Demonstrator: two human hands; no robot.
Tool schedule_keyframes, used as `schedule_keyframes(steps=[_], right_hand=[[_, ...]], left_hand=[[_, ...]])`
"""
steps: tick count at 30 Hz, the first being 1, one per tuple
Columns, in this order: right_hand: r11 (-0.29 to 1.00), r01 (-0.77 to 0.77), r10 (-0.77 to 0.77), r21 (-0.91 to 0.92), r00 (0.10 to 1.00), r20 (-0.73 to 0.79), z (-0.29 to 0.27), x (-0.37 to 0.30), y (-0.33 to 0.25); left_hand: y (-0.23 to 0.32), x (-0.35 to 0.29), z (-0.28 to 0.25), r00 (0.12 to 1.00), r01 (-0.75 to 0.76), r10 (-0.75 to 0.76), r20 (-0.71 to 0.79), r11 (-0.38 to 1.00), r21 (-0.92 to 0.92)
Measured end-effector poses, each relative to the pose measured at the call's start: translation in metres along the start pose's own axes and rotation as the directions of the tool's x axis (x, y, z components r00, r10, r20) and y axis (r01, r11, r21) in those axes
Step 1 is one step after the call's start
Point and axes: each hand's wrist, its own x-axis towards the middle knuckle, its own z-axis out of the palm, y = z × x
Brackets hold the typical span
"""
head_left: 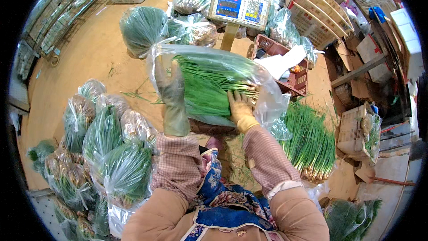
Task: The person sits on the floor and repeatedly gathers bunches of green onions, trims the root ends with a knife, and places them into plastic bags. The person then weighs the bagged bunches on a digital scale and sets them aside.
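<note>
A bundle of green scallions [200, 93] lies in a clear plastic bag [269, 85] in front of me, leaf tips to the left and pale root ends to the right. My left hand [173, 93], in a yellowish glove, is stretched out along the leaf end, thumb and fingers apart, partly hazed by the plastic. Gloved too, my right hand [240, 108] rests on the bundle near its root end with fingers spread. Beneath the bag a dark brown edge [211, 128] shows; the rest of that support is hidden.
Beyond the bag stands a digital scale display [240, 9] on a post. Bagged scallions [125, 167] are heaped at left; loose scallions [307, 140] lie at right. A maroon crate [301, 82] holds white plastic. Beige crates [316, 13] and filled bags [191, 29] stand farther back.
</note>
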Motion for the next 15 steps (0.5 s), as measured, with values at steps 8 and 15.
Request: schedule_keyframes(steps=[8,15], right_hand=[[1.0,-0.009,0.009,0.002,0.997,0.074,0.017,0.007,-0.015],[0.995,0.065,-0.066,0.072,0.998,0.0,-0.02,-0.03,-0.011]], left_hand=[[-0.03,0.009,-0.015,0.967,0.198,-0.216,0.138,0.971,0.137],[0.009,-0.004,-0.008,0.86,0.233,-0.34,0.38,0.925,0.3]])
